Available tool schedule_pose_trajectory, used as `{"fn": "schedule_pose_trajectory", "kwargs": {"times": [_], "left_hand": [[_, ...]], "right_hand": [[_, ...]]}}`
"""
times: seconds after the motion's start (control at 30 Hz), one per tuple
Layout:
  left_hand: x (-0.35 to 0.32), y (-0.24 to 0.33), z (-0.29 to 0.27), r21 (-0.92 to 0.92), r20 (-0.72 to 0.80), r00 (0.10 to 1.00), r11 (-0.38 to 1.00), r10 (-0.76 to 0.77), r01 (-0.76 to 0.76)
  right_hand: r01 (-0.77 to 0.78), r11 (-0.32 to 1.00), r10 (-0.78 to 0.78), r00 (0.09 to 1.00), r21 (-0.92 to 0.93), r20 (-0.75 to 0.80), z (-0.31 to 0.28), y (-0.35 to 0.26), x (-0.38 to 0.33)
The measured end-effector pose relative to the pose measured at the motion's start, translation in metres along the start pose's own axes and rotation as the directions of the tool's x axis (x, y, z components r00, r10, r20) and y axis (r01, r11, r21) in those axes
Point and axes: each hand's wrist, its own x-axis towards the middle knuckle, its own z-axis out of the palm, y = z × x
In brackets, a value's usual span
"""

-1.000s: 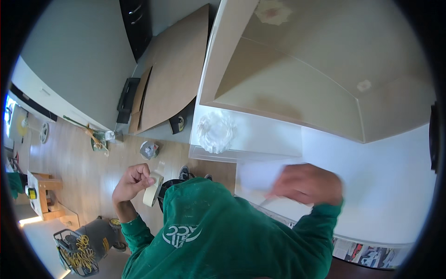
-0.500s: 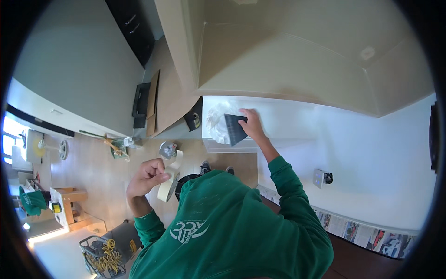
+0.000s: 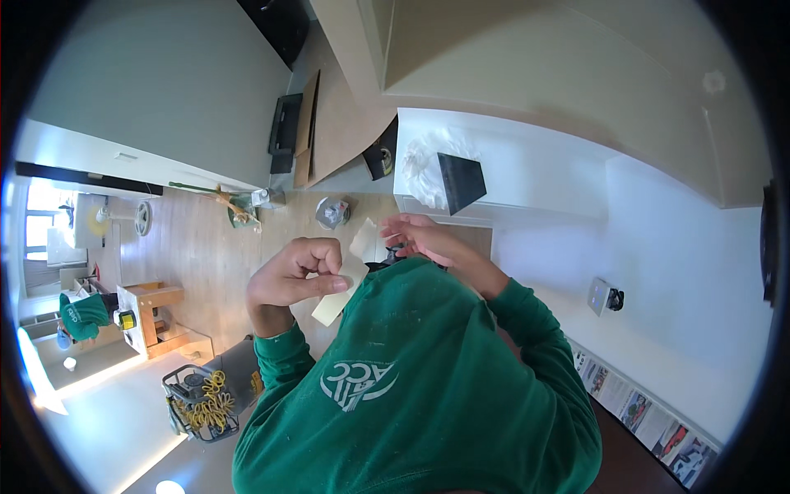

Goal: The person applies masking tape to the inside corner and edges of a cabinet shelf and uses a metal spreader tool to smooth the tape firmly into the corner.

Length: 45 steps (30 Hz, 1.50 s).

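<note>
My left hand (image 3: 300, 276) is closed on a pale yellow strip (image 3: 337, 298), which looks like tape or sandpaper; I cannot tell which. The strip slants up and to the right, with a ragged far end. Close to that end is my right hand (image 3: 420, 239), its fingers loosely apart and nothing visible in them. A dark, flat four-sided piece (image 3: 462, 183) rests on the white ledge (image 3: 527, 169), beside and partly over a crumpled white plastic-like heap (image 3: 428, 169).
Beige boxed panelling (image 3: 494, 74) overhangs the ledge. A wall box (image 3: 603, 296) juts out at right. On the floor lie a crumpled silvery bag (image 3: 332, 212) and a machine with yellow cord (image 3: 206, 403). Another person in green (image 3: 85, 317) is far left, by a wooden stand (image 3: 152, 309).
My right hand has let go of the dark flat piece and drawn back toward the strip. The strip, curved before, now hangs straighter in my left hand. The view has shifted.
</note>
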Motion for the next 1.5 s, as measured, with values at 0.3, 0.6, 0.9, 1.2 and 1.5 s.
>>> {"fn": "schedule_pose_trajectory", "kwargs": {"times": [0.3, 0.6, 0.9, 1.2, 1.5], "left_hand": [[0.000, -0.006, 0.007, -0.028, 0.021, 0.998, 0.998, -0.059, 0.059], [-0.025, -0.023, 0.008, -0.080, -0.088, 0.992, 0.993, -0.089, 0.082], [0.043, -0.004, 0.042, -0.051, 0.020, 0.995, 0.994, 0.096, -0.095], [0.077, 0.018, 0.079, -0.338, -0.105, 0.970, 0.910, 0.218, -0.241], [0.061, 0.022, 0.067, -0.468, -0.095, 0.965, 0.844, 0.246, -0.262]], "right_hand": [[0.173, 0.976, -0.193, 0.968, -0.135, -0.160, 0.010, 0.014, 0.022], [0.604, 0.010, -0.977, 0.177, -0.797, 0.122, 0.067, -0.117, -0.146], [0.319, -0.366, -0.916, 0.040, -0.874, 0.398, 0.094, -0.270, -0.210], [0.287, -0.212, -0.906, 0.300, -0.934, 0.297, 0.095, -0.360, -0.170], [0.344, -0.183, -0.745, 0.562, -0.921, 0.359, 0.051, -0.369, -0.125]]}}
